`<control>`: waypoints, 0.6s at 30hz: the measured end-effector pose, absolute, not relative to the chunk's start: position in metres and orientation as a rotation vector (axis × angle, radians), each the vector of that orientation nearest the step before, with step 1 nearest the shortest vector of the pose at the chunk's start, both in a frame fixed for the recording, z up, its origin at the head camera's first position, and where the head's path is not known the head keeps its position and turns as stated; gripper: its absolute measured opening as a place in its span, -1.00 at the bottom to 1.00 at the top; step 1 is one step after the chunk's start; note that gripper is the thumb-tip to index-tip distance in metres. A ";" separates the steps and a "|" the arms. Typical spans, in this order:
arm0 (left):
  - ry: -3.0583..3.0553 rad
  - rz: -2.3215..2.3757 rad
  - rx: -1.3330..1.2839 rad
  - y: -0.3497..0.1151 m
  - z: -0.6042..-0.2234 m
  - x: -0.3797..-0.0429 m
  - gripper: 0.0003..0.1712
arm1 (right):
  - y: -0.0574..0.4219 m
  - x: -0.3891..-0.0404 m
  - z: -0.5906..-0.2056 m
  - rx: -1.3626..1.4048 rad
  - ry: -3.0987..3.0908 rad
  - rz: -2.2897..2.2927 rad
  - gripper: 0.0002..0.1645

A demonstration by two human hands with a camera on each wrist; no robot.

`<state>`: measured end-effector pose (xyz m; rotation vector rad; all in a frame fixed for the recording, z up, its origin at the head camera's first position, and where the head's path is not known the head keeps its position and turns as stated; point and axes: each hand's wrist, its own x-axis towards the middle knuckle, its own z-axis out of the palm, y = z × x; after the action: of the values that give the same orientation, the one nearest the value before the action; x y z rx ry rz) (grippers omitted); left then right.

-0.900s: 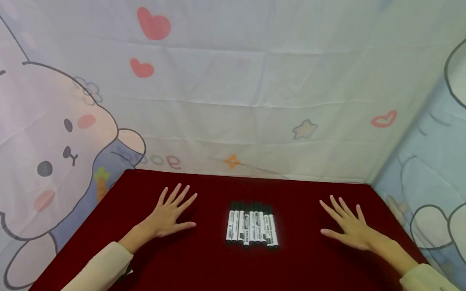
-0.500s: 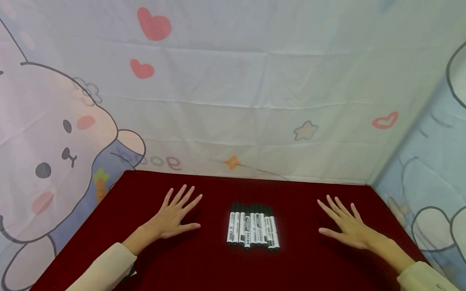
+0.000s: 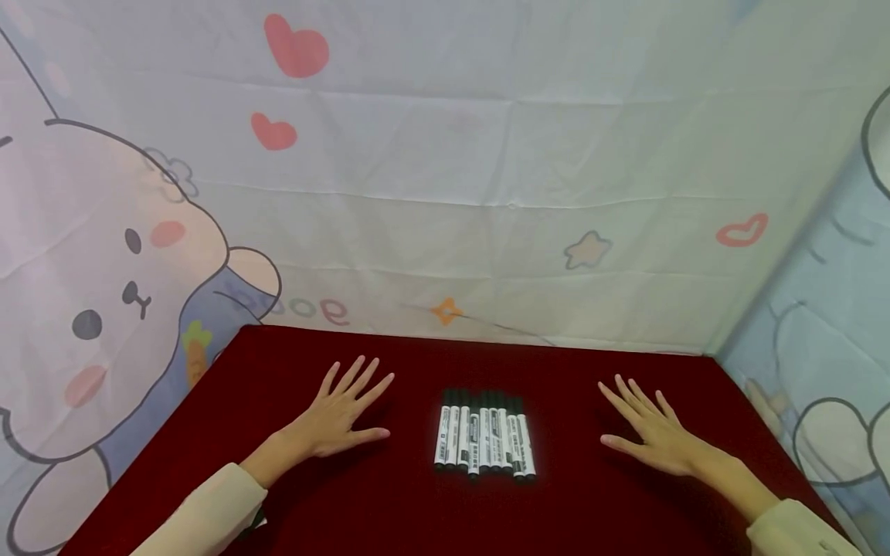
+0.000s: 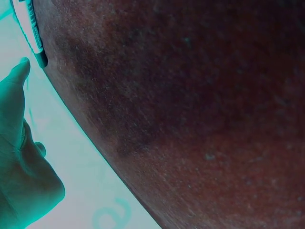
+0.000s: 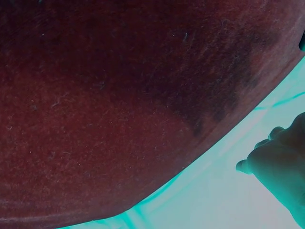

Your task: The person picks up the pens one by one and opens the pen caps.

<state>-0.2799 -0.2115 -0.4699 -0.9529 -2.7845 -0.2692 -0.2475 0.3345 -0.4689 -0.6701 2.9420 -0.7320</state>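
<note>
A row of several white markers (image 3: 484,439) with black caps lies side by side on the dark red cloth, caps toward the back. To their left, my left hand (image 3: 341,417) is spread palm down with straight fingers, apart from the markers. My right hand (image 3: 653,432) is spread the same way on their right, also holding nothing. The left wrist view catches the thumb side of the left hand (image 4: 24,162) and the end of one marker (image 4: 31,26). In the right wrist view, part of the right hand (image 5: 281,162) shows at the edge.
Dark red cloth (image 3: 389,513) covers the table. Behind it hangs a pale printed curtain (image 3: 431,154) with hearts and a cartoon animal, and another curtain (image 3: 834,324) closes the right side. A small dark and white item (image 3: 256,523) is partly hidden by the left sleeve.
Both hands have drifted slightly inward toward the markers, the left one rightward and the right one leftward. The markers keep their arrangement.
</note>
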 end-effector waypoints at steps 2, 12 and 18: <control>-2.797 -0.278 -0.960 -0.210 -0.470 -0.279 0.00 | 0.335 -0.247 -0.470 -0.664 2.938 -0.732 0.00; -2.895 -0.285 -0.968 -0.200 -0.470 -0.281 -0.03 | 0.338 -0.247 -0.476 -0.652 2.892 -0.805 -0.01; -2.912 -0.352 -1.015 -0.190 -0.468 -0.279 -0.06 | 0.331 -0.249 -0.477 -0.629 2.793 -0.937 -0.03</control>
<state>-0.2794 -0.1898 -0.4684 -1.0151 -2.9116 -0.3517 -0.2491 0.3310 -0.4768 -0.6288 2.7932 -0.9371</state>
